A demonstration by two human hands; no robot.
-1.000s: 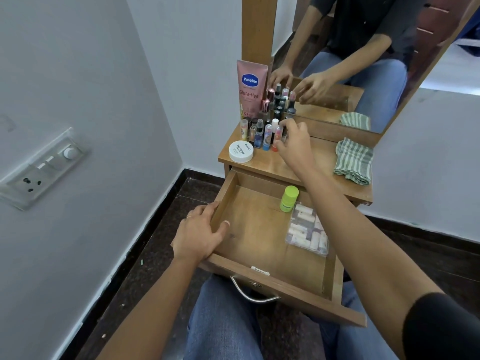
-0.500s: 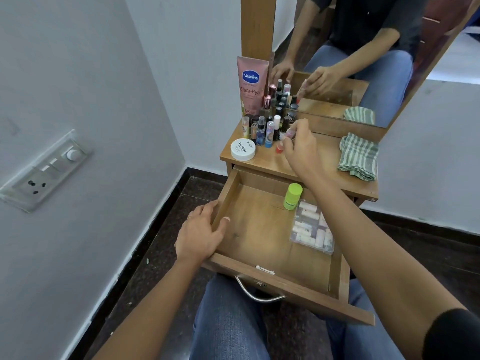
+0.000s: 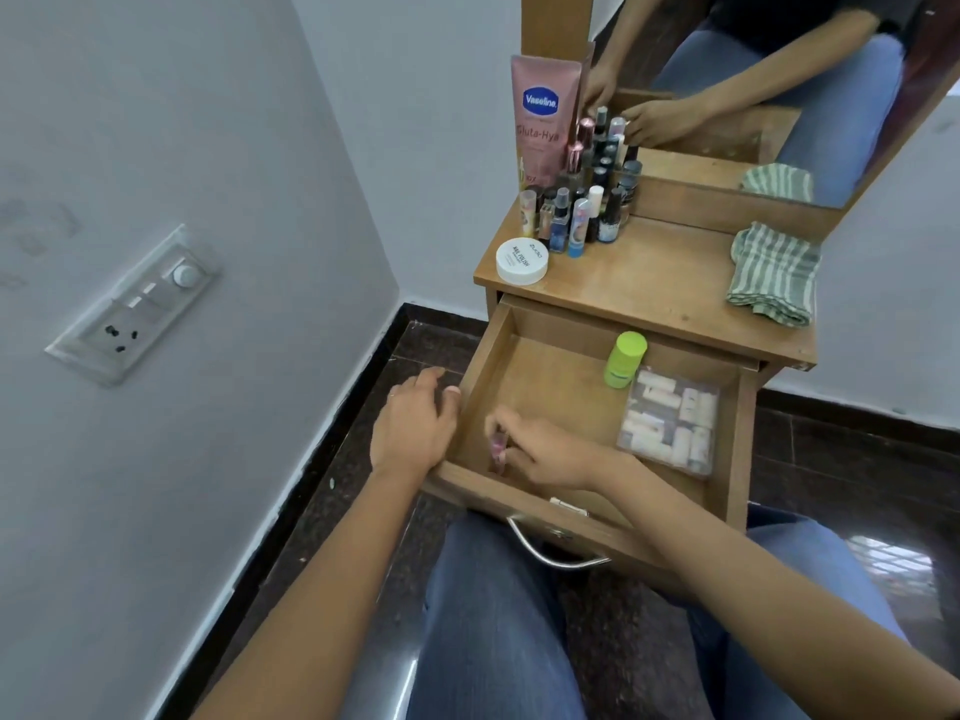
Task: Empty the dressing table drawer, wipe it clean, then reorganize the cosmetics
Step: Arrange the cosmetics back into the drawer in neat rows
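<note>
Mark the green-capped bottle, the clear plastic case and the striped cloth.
green-capped bottle [image 3: 624, 362]: head view, upper body below cap.
clear plastic case [image 3: 670, 423]: head view, middle of its lid.
striped cloth [image 3: 774, 275]: head view, centre of folded top.

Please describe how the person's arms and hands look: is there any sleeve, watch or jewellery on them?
Both forearms are bare down to the wrists; no watch or bracelet shows. The left hand wears a thin ring on one finger; the right hand shows none. No sleeve is in direct view, but the mirror shows a dark short-sleeved top.
</note>
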